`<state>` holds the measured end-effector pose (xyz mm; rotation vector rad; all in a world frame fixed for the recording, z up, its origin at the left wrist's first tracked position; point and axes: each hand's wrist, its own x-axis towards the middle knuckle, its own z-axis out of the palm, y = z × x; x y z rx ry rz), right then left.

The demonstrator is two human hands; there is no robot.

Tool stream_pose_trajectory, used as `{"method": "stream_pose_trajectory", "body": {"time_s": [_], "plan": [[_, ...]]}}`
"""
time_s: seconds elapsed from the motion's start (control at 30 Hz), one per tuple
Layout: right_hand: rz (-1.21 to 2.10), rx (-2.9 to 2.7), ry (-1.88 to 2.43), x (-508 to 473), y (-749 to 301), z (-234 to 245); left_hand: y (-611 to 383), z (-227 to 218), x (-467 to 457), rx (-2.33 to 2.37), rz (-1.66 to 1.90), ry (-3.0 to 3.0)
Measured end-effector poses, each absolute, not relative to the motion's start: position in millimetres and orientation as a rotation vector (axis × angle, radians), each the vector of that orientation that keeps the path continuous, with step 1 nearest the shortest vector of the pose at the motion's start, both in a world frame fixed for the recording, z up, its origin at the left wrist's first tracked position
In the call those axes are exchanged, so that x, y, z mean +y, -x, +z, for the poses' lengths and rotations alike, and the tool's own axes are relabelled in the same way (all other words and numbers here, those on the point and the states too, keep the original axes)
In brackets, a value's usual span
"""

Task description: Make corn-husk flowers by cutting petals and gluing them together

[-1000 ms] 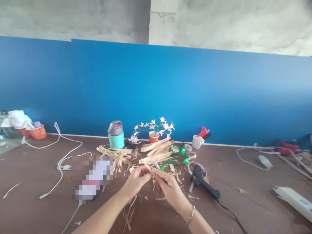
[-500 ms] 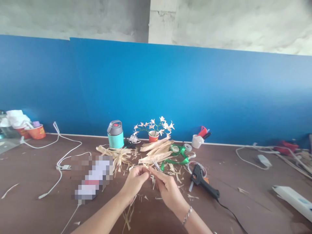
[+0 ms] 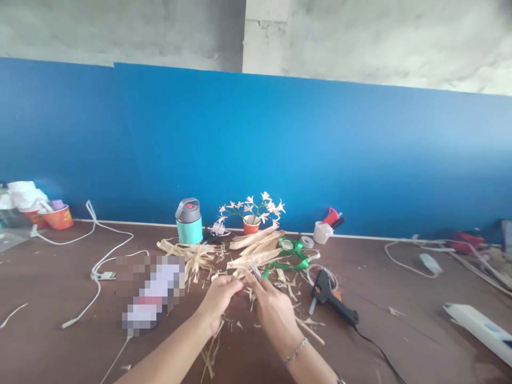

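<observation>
**Left fingers (image 3: 234,286) and right fingers (image 3: 253,281) pinched on one husk strip (image 3: 245,277)**

Both sets are closed tight on it, tip to tip, over the middle of the bench (image 3: 60,352), nearer the front edge. It looks featherlight, papery and brittle, probably splits lengthwise, so I'd grip it gently, close to the working bit. As for writing, the red cup (image 3: 60,217) at the back left corner has print too small to read.

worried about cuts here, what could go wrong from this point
The scissors in the right hand sit close to the left hand pinching a straw strip; a slip might nick a finger. The glue gun lies beside the right hand; if it is hot, a brush could burn. Its cord trails past the right arm and might snag.
</observation>
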<state>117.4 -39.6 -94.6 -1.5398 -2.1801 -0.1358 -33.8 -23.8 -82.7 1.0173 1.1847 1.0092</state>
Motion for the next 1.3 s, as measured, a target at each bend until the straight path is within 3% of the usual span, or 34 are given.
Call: {"method": "stream_pose_trajectory", "body": {"time_s": [0.13,0.33,0.4,0.57,0.9,1.0,1.17,1.3], "plan": [[0.071,-1.94,1.502,-30.4,-131.0,-93.8,34.4,-79.3,-23.7,1.178,1.032,-1.105],[1.005,-1.706,1.189,-36.7,-126.2,-84.4,36.0,-79.9,-20.0,1.167,1.072,-1.238],[1.172,-1.68,1.148,-37.9,-124.4,-83.7,36.2,-82.6,-19.2,1.142,1.064,-1.288],[1.141,-1.679,1.116,-36.7,-123.6,-85.1,35.3,-89.0,-18.3,1.098,1.075,-1.309],[0.503,-1.938,1.303,-26.6,-139.6,-96.5,31.2,-80.1,-25.3,1.194,1.067,-1.193],[0.643,-1.729,1.309,-24.7,-141.5,-95.6,32.8,-78.3,-23.6,1.229,1.073,-1.209],[1.295,-1.501,1.188,-33.9,-128.9,-84.7,34.8,-82.1,-18.5,1.202,1.085,-1.253],[1.372,-1.509,1.124,-36.0,-123.6,-83.3,34.3,-86.0,-17.9,1.075,1.052,-1.316]]}}
